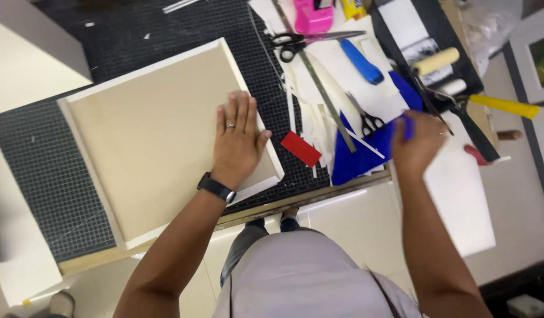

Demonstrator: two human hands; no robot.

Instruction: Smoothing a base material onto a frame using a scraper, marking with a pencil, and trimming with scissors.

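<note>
On the black gridded cutting mat (42, 171) lies a shallow cream tray-like frame (148, 141), tilted, and the left hand (236, 138) presses flat on its right edge, fingers spread open. Just right sit a small red block (302, 148) and white paper scraps (310, 121). Farther right, the blurred right hand (418, 144) is closed on a blue piece (406, 125) above a blue sheet (363, 154).

Beige shallow cardboard tray (154, 141) with cream-white edges, sitting on a black cutting mat (42, 176) gridded in fine white lines. Small red flat block (302, 148), deep-blue plastic sheet (366, 156), black-handled scissors (295, 42), yellow-handled paint roller (460, 82), bright pink plastic tool (313, 15).
</note>
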